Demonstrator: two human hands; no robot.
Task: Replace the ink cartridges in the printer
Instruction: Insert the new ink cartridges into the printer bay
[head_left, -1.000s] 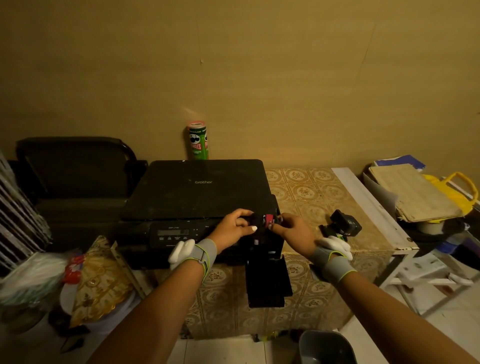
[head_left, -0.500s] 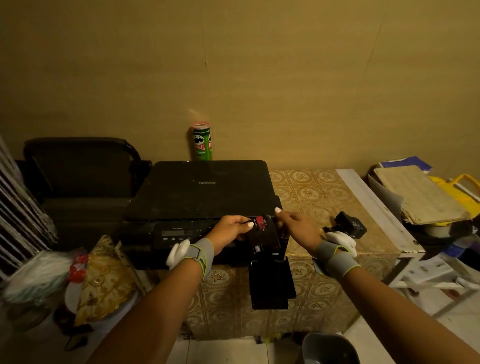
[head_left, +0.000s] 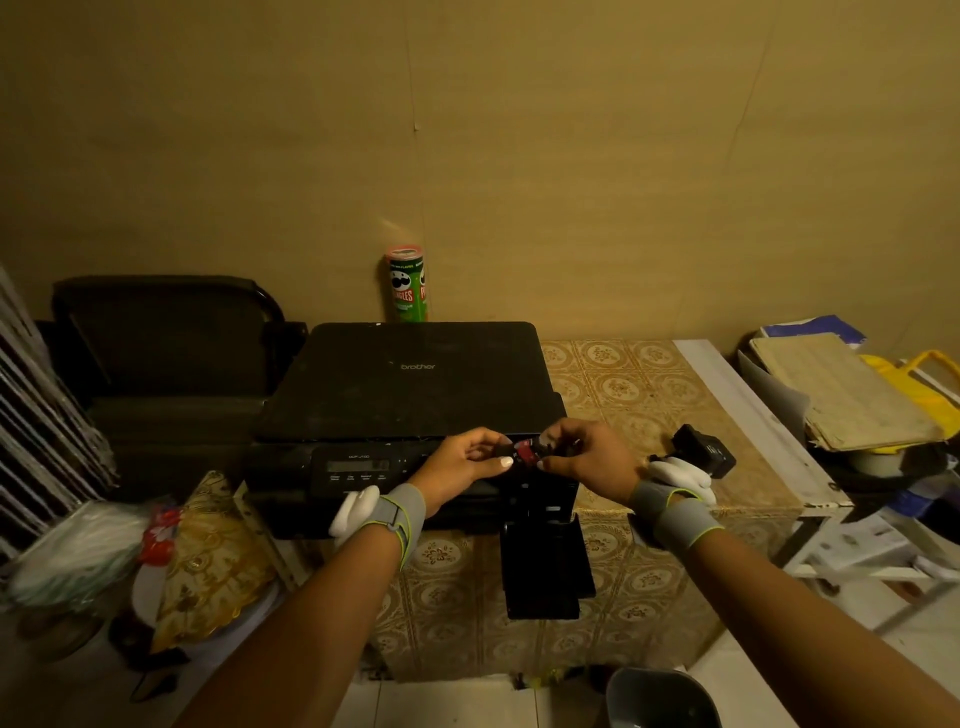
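Both hands are up at the front right corner of the black Brother printer (head_left: 415, 384), which sits on a table (head_left: 649, 395) covered with a patterned gold cloth. Between them is a small red-topped ink cartridge (head_left: 527, 451), held right at the open cartridge bay; whether it is seated in a slot or just outside it is too dark to tell. The left hand (head_left: 467, 460) pinches the cartridge from the left, thumb and fingers curled in on it. The right hand (head_left: 584, 457) comes in from the other side, fingers curled over the cartridge's right end, thumb underneath. The black cartridge door (head_left: 545, 566) hangs open, folded down over the table's front edge below the hands. Each wrist wears a grey band with a white piece attached. Behind the printer a green Pringles can (head_left: 408, 286) stands upright against the wall. Just to the right of the right wrist, a small black camera-like device (head_left: 701, 449) rests on the cloth. Farther right, well apart, a stack of papers (head_left: 841, 395) lies on a yellow bag.
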